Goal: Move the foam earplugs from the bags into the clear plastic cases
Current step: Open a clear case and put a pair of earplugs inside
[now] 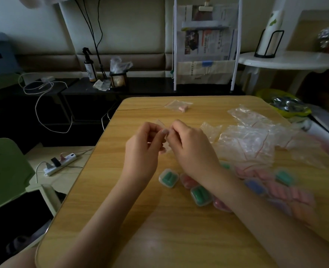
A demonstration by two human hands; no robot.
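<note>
Nearest the camera, low and right of centre in the frame, filled clear plastic cases lie on the wooden tabletop [105,190]: a green-filled case [168,178], a second green one [200,194], pink ones partly under the right forearm, and blurred blue and pink ones further right.

Above them, at mid-frame, the left hand [142,151] and the right hand [190,149] meet over the tabletop, both with a narrow grip, fingertips pinching a small clear bag [162,125] between them. The bag is nearly hidden by the fingers; only its upper edge shows, rising up and to the left. Whether an earplug is inside it cannot be told, nor which way it would point.

The step in hand looks like opening this bag. It would go best with each hand pinching one lip of the mouth and pulling apart gently, keeping the opening upward so the earplugs do not drop out, then tipping them over an open case.

To the right of the hands sits a heap of crumpled empty bags [250,140]. Furthest off, near the tabletop's far edge, lies one sealed bag [178,104] holding pink foam earplugs [183,108], whose long axis runs roughly left to right across the frame.
</note>
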